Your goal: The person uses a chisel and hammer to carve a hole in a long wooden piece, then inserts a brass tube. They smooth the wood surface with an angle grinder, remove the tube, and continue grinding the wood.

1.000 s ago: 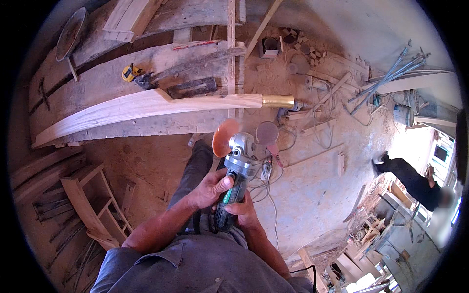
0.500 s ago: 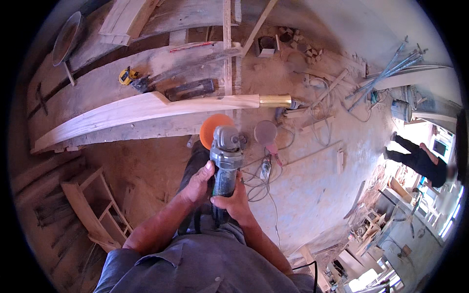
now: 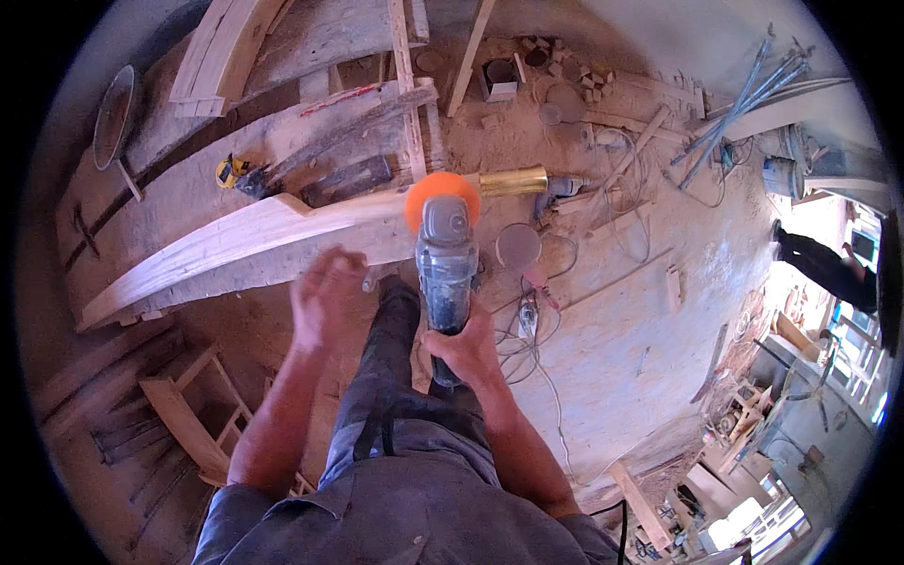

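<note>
Taking the clock from the middle of the view, a round, shallow pan (image 3: 115,118) with a handle stands out at ten o'clock. At eight o'clock is an open wooden frame (image 3: 185,428). A yellow tape measure (image 3: 229,172) lies at ten o'clock, nearer in, on a dusty wooden bench (image 3: 259,264). Along that bench a long, curved, pale wooden piece (image 3: 212,247) runs from nine o'clock, narrow at its left end, round toward twelve.

The left hand (image 3: 323,299) is raised at nine o'clock, blurred and well apart from any tool, its fingers loosely spread and half bent, with nothing seen in them. In the middle sits an angle grinder (image 3: 446,268), its head toward twelve o'clock, where its orange disc (image 3: 443,196) overlaps the pale wood in view; whether they touch, I cannot tell. Just below, at five to six o'clock, the right hand (image 3: 471,341) is wrapped around the grinder's dark body, thumb laid across it.

At one o'clock is a brass-coloured sleeve (image 3: 513,181), in line with the pale wood. A second disc tool (image 3: 519,247) lies at two o'clock on the floor, with blue-grey metal rods (image 3: 739,113) farther out. Another person (image 3: 829,266) in dark clothes is at three o'clock.
</note>
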Demonstrator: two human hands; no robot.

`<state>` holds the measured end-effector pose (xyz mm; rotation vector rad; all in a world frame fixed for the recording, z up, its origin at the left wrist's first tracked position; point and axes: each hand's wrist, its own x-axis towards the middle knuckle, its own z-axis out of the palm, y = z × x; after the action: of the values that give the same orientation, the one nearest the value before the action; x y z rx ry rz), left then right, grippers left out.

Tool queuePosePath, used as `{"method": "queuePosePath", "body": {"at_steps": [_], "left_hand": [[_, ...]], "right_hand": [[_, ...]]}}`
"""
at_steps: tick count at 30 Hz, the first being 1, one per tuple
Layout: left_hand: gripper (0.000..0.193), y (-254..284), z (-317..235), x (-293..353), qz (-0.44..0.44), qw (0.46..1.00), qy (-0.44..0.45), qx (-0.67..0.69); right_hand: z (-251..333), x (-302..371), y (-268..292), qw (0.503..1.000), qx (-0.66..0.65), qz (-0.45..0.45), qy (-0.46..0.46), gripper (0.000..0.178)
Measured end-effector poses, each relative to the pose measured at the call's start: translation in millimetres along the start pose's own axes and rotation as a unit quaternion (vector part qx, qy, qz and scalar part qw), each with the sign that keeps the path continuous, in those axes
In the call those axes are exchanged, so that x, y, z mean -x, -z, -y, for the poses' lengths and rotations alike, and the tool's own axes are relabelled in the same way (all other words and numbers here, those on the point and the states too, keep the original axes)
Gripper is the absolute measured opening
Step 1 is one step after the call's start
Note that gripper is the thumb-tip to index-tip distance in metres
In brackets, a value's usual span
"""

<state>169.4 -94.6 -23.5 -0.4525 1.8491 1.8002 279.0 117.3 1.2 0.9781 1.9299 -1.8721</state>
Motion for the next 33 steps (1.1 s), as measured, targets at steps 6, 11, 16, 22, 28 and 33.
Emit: {"method": "queuePosePath", "body": {"at_steps": [6,11,16,22,28,33], "left_hand": [[0.044,37,-21,-32,-0.025,0.995,-0.029,-0.087],[0.049,-29,20,24,0.162,0.973,0.156,0.05],[0.061,-91,12,28,0.228,0.952,0.176,0.106],[0.068,-89,29,31,0.203,0.966,0.15,0.063],[0.064,-109,20,30,0.195,0.967,0.153,0.054],[0.06,-100,12,40,0.153,0.966,0.17,0.123]], "right_hand": [[-9,-8,-10,1.0,0.022,-0.02,-0.009,0.056],[-13,-10,-11,0.999,0.023,-0.011,-0.02,0.06],[-9,-12,-3,0.999,-0.027,-0.03,-0.033,0.061],[-12,-7,-10,0.998,0.065,0.0,-0.027,0.064],[-15,-10,5,1.0,0.007,-0.019,-0.011,0.061],[-13,-12,-3,0.999,0.05,0.006,0.004,0.06]]}}
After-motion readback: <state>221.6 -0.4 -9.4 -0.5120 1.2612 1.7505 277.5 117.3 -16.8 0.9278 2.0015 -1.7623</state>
